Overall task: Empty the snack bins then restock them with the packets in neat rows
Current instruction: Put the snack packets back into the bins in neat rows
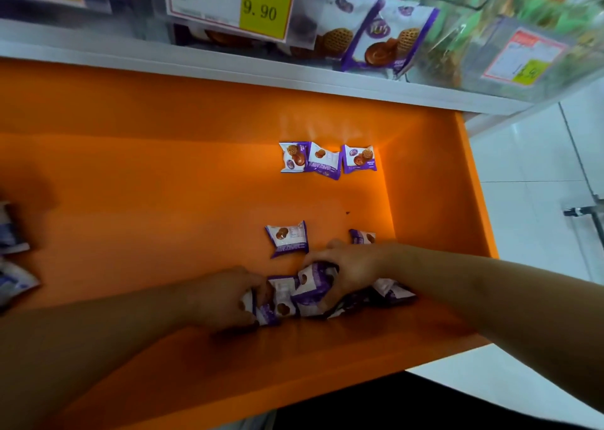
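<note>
An orange bin (163,175) lies open below me. Three purple-and-white snack packets (327,160) stand in a row against its far wall. One packet (287,238) lies alone mid-floor, and another (362,237) peeks out behind my right wrist. A heap of the same packets (294,302) sits near the front wall. My left hand (225,297) grips the heap's left side, fingers curled round packets. My right hand (346,264) grips packets on top of the heap.
Blue-and-white packets (13,259) lie at the bin's left edge. Above, a clear bin holds more purple packets (389,34) behind a price tag reading 9.90 (261,8). White floor tiles (529,175) and a metal fitting (585,212) lie right of the bin.
</note>
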Tool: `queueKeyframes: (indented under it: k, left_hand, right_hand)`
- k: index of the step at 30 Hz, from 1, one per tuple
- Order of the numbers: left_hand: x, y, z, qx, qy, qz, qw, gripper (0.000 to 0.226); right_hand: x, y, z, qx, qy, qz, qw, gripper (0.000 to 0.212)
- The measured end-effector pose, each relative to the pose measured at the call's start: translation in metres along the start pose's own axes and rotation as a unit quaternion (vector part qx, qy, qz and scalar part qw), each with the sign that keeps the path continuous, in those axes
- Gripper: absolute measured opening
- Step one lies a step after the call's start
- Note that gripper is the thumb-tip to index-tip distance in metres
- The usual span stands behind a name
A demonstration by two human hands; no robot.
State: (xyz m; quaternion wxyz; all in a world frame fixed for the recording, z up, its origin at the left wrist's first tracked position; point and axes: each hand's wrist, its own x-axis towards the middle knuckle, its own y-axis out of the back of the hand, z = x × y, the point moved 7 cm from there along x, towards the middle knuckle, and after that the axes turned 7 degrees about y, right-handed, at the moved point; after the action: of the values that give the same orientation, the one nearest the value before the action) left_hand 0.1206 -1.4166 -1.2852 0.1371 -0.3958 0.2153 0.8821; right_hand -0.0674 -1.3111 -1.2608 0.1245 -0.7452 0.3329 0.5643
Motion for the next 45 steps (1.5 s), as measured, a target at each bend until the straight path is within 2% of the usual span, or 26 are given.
queueKeyframes:
  k: [6,11,20,24,29,32,36,38,42,45]
  left_hand:
    - [-0.003,0.017,-0.012,-0.056,0.026,0.050,0.997,0.020]
    - [-0.017,0.039,-0.027,-0.109,0.054,0.078,0.990,0.016]
    - [-0.057,0.069,-0.013,-0.072,0.064,0.104,0.990,0.016]
    - [-0.087,0.090,0.007,-0.041,0.047,0.126,0.990,0.016]
    - [-0.143,0.127,0.049,0.005,0.023,0.175,0.984,0.017]
    - [-0.188,0.158,0.085,-0.012,-0.016,0.228,0.973,0.018]
    - [-0.250,0.198,0.140,-0.050,-0.098,0.296,0.949,0.015]
    - [-0.281,0.219,0.168,-0.070,-0.141,0.342,0.926,0.012]
    - [-0.319,0.261,0.197,-0.148,-0.203,0.449,0.857,0.014]
    - [-0.318,0.281,0.198,-0.065,-0.193,0.525,0.826,0.016]
  right_hand:
    - [-0.002,0.000,-0.012,0.020,0.068,0.067,0.995,0.075]
    - [-0.008,0.007,-0.017,0.034,0.080,0.100,0.991,0.076]
    - [-0.021,0.024,-0.034,0.058,0.111,0.121,0.985,0.066]
    - [-0.035,0.039,-0.045,0.044,0.127,0.160,0.978,0.062]
    - [-0.081,0.075,-0.068,0.086,0.150,0.229,0.958,0.063]
    - [-0.137,0.103,-0.093,0.134,0.197,0.315,0.919,0.054]
    - [-0.221,0.124,-0.121,0.228,0.275,0.406,0.841,0.049]
    - [-0.262,0.131,-0.129,0.269,0.303,0.455,0.793,0.049]
    - [-0.320,0.146,-0.145,0.354,0.365,0.513,0.692,0.052]
    - [-0.337,0.172,-0.156,0.373,0.368,0.561,0.641,0.053]
